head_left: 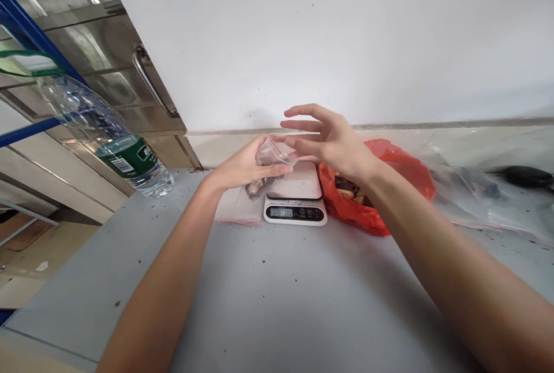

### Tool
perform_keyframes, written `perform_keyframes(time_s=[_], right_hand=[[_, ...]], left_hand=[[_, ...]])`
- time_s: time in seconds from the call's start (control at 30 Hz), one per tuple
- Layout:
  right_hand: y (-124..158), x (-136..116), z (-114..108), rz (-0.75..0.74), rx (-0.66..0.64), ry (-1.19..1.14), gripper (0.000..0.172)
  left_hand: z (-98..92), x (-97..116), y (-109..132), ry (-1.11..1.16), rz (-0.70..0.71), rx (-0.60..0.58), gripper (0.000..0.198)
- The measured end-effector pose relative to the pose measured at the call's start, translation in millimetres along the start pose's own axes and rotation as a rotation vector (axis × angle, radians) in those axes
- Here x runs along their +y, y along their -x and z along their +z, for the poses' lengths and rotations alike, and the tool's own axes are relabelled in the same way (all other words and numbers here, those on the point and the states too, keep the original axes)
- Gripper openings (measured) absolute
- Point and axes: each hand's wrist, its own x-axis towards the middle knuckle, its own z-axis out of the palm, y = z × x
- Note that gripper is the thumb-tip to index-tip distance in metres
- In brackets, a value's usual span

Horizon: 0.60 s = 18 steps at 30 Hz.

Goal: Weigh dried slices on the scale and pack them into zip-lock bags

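Note:
My left hand [244,168] holds a small clear zip bag [273,152] above the white kitchen scale [295,197], its fingers closed round the bag. Something brownish shows at the bag's bottom. My right hand [329,139] is at the bag's right edge, thumb and forefinger pinching its rim while the other fingers spread out above. A stack of flat clear zip bags [236,208] lies on the table just left of the scale. An open red plastic bag [381,185] with dark brown pieces inside sits right of the scale, under my right forearm.
A clear water bottle with a green label [110,139] stands at the table's left rear. Crumpled clear plastic [485,197] and a dark object [530,175] lie far right. A steel cabinet [108,55] rises at left; a white wall stands behind. Dark crumbs dot the grey table [277,292].

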Motion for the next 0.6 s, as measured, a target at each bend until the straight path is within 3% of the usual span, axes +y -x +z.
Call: perform_keyframes(time_s=[0.1,0.23,0.3,0.43,0.6], right_hand=[[0,-4,-9,-0.128,0.031,0.146,0.024],[2,-13,-18,-0.241,-0.098,0.352,0.017],[4,-19,-19,-0.258,-0.094,0.356,0.014],[9,-33,-19,-0.243,-0.018,0.332,0.020],[16,-45,-26,-0.150,0.007,0.435,0.036]], left_hand=[[-6.8,4,4,-0.005,0.015,0.010,0.085],[-11.7,11,4,0.077,0.125,0.089,0.083],[-10.4,15,3,0.154,0.180,0.065,0.081],[-3.9,26,4,0.142,0.203,-0.051,0.064],[0.6,36,9,-0.123,0.258,0.007,0.041]])
